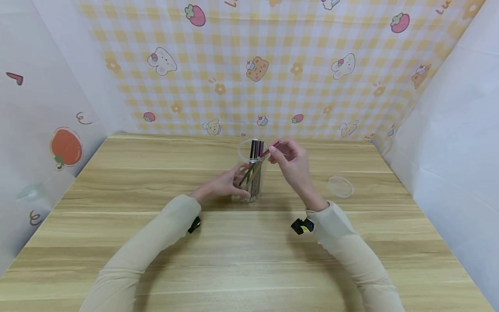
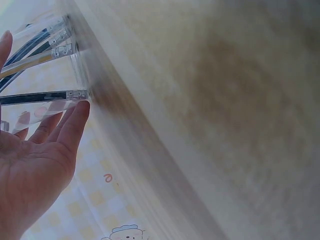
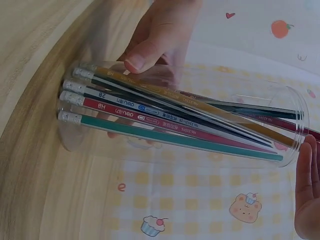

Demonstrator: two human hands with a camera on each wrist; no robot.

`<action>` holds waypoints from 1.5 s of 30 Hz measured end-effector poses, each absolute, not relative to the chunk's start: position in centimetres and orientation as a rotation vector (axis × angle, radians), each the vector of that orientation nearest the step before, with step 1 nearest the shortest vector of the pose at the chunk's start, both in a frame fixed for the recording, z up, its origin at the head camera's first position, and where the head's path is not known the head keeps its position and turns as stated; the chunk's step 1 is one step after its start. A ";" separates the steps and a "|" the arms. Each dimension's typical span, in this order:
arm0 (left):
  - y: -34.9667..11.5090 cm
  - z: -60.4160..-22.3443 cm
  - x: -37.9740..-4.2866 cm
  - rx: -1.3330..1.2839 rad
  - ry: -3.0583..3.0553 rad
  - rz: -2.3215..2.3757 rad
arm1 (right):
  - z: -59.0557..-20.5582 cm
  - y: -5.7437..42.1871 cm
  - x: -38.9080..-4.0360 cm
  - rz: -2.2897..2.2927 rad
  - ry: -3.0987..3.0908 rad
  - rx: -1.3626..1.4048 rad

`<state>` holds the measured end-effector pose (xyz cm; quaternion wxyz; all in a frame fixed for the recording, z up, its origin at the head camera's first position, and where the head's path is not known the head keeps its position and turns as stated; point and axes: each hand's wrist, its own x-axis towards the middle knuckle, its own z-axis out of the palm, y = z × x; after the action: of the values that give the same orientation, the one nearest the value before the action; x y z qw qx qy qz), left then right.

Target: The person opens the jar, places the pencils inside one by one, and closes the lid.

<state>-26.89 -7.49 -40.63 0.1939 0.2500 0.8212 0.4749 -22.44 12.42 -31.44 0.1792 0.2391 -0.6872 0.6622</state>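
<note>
"Two busy, I see: left hand point(image 1: 224, 183) curled round clear cup point(image 1: 261, 178) at their twelve o'clock, right hand point(image 1: 295, 167) pinching red pencil point(image 1: 276, 144) at cup's three o'clock."

"Risk?"

"Pencil's slanted; levering it could tip the cup."

The person wears 2 long cream sleeves: the left sleeve point(image 1: 150, 240) and right sleeve point(image 1: 348, 247) are soft, plain cloth, creased along the forearms. The left cuff point(image 1: 188, 206) and right cuff point(image 1: 333, 219) are wide and loose. Below sit 2 small cameras, left camera point(image 1: 194, 225) and right camera point(image 1: 299, 225), both black, the right with a yellow patch point(image 1: 306, 228); the left hand point(image 1: 223, 183) and right hand point(image 1: 295, 167) are bare
</note>
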 end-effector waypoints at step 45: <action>-7.6 -40.3 -26.7 0.705 2.254 1.353 | -31.2 11.0 -20.8 1.395 -2.080 0.956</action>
<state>-26.73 -7.58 -40.31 0.2085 0.2532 0.8100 0.4861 -20.77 11.02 -31.25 0.2285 0.3472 -0.7553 0.5068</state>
